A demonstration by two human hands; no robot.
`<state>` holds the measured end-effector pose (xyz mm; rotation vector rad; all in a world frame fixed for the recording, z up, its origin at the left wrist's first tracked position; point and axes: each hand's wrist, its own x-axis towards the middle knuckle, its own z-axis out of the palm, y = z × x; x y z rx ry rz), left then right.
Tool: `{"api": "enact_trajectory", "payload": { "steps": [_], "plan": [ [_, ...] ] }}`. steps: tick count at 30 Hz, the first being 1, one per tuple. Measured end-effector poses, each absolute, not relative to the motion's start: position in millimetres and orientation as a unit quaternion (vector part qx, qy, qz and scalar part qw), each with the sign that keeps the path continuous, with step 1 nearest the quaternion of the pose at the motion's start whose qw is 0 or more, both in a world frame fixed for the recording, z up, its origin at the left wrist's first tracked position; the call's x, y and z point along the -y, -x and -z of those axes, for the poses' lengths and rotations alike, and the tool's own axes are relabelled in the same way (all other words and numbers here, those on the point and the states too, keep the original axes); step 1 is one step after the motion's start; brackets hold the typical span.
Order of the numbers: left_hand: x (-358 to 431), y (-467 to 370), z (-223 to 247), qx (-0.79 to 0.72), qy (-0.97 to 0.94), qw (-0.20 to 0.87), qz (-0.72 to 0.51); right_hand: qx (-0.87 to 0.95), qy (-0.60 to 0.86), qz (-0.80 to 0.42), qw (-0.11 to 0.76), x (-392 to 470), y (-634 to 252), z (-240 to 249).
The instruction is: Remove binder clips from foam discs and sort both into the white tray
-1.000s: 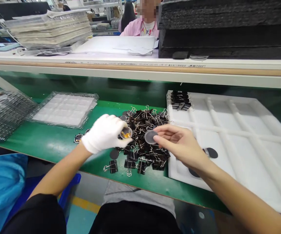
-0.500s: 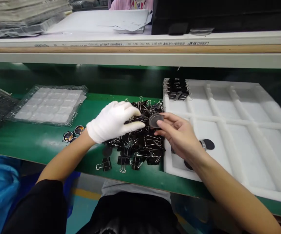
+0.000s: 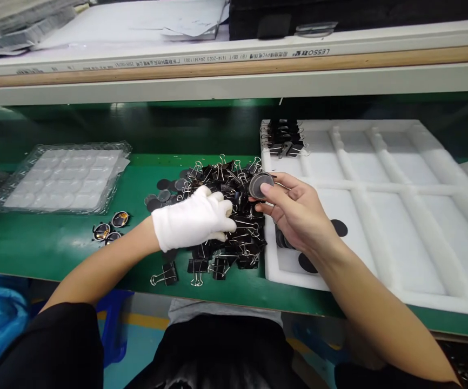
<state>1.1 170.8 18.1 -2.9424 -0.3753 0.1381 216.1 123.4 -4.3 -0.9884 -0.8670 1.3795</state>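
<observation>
My right hand [image 3: 299, 210] is bare and closed, pinching a round dark disc [image 3: 258, 188] with a lighter rim between thumb and fingers. The disc is tilted up above the right side of a heap of black binder clips [image 3: 246, 246] with silver wire handles. Over the middle of that heap is my left hand [image 3: 197, 217] in a white glove, palm down. Its fingers are bent and slightly apart, touching or just above the clips, and nothing shows between them. Loose dark discs [image 3: 164, 193] lie behind the left hand, some partly covered by it.
A white foam tray [image 3: 363, 237] with compartments stands at right, holding a row of binder clips [image 3: 286, 141] and dark discs [image 3: 307, 263]. Clear plastic trays [image 3: 66, 181] and small round silver-rimmed parts [image 3: 120, 219] are at left. A shelf edge [image 3: 218, 86] crosses above the green table.
My left hand has moved down over the clip heap, its fingers more bent. My right hand still holds the disc, turned to face me more. The camera view has shifted slightly.
</observation>
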Motion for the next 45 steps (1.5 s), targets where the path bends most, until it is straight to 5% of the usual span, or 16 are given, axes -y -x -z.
{"api": "enact_trajectory", "payload": {
  "steps": [7,14,17,24,39,45],
  "plan": [
    [-185.1,10.8,-23.5,0.076,0.992,0.099,0.028,0.36,0.396,-0.605,0.589,-123.8,-219.7,2.2],
    [-174.6,7.6,-28.0,0.383,0.817,-0.208,0.377,0.449,0.341,-0.624,0.541,-116.2,-216.8,1.0],
    [-167.5,4.0,-28.7,0.398,0.802,-0.285,0.342,0.474,0.311,-0.632,0.528,-112.1,-210.7,4.5],
    [-175.3,19.1,-40.8,0.348,0.906,-0.189,0.153,0.517,0.308,-0.6,0.527,-108.4,-207.2,3.1],
    [-164.3,6.1,-44.3,0.406,0.868,-0.25,0.135,0.583,0.363,-0.507,0.521,-107.3,-212.4,6.3],
    [-169.3,12.3,-39.9,0.404,0.862,-0.247,0.179,0.52,0.392,-0.483,0.586,-114.4,-227.1,2.9]
  ]
}}
